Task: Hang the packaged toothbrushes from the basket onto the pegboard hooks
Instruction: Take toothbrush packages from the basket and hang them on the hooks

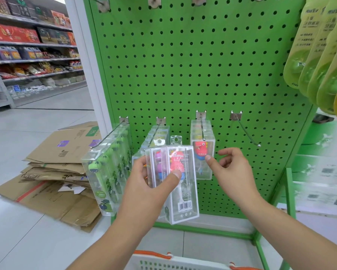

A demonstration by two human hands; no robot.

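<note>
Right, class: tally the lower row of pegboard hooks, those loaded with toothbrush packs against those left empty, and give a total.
Loaded hooks: 3
Empty hooks: 1
Total: 4

Four lower hooks are being counted across the pegboard; three are carrying packages. Two packaged toothbrushes are being held at centre frame, and two hands are being seen.

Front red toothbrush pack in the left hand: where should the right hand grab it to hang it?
Pinch the red toothbrush pack at its upper right edge, coming from the right. The left hand covers the lower left, and the clear hang tab must stay free.
</note>
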